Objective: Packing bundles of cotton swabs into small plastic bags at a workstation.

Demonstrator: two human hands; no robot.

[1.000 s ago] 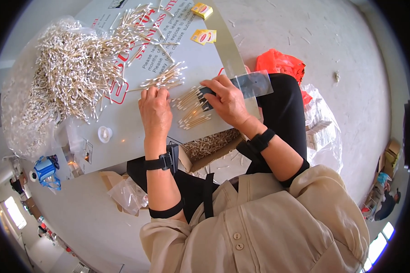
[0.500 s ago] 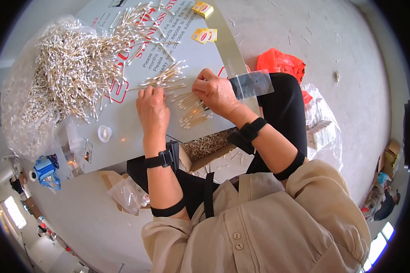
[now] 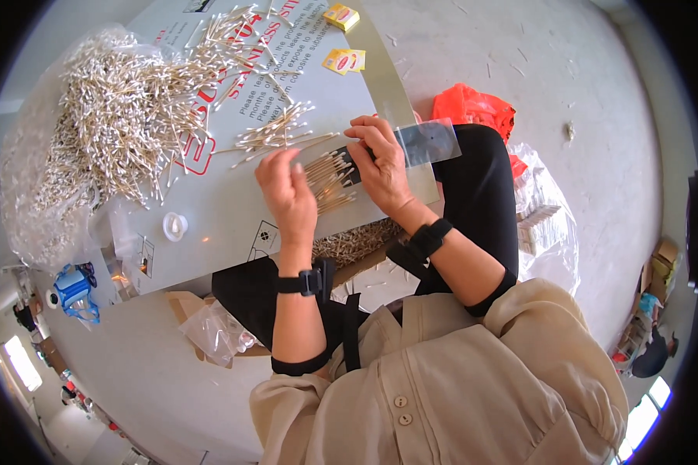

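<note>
A row of cotton swabs [image 3: 329,184] lies side by side on the metal-topped table between my hands. My left hand [image 3: 285,194] is cupped at their left ends, thumb apart from the fingers, with nothing visible gripped. My right hand [image 3: 384,167] rests at their other end with bent fingers apart, over a dark strip. From beneath it a clear plastic sleeve [image 3: 430,142] stretches right past the table edge toward my knee. A small loose bunch of swabs [image 3: 275,130] lies just beyond my hands.
A large clear bag [image 3: 23,182] spills a heap of swabs [image 3: 120,116] at the left. Near it stands a small round tub [image 3: 175,226]. Yellow cards [image 3: 343,60] and a yellow box [image 3: 341,16] lie at the far edge. A carton of swabs [image 3: 353,246] sits below the table.
My left hand has moved right, from the loose bunch to the ends of the swab row, and its thumb has come apart. My right hand's fingers have spread. The row looks more even.
</note>
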